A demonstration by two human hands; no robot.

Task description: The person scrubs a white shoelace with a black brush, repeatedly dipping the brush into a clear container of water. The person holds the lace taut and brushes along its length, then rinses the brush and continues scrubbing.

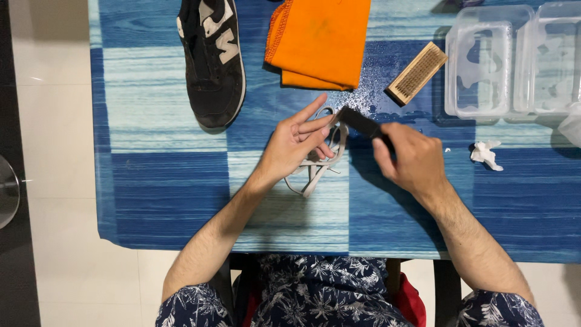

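Note:
My left hand (298, 141) pinches a grey-white shoelace (319, 171) whose loops lie on the blue striped tablecloth (163, 194) under my palm. My right hand (410, 158) grips a small black brush (359, 122) and holds its tip against the lace at my left fingertips. A black sneaker with white markings (213, 59), laces removed, lies at the upper left, apart from both hands.
A folded orange cloth (319, 40) lies at the top centre. A wooden bristle brush (417, 73) rests beside wet spots. Clear plastic containers (511, 60) stand at the upper right, a crumpled white tissue (486, 154) below them. The table's near edge is at my lap.

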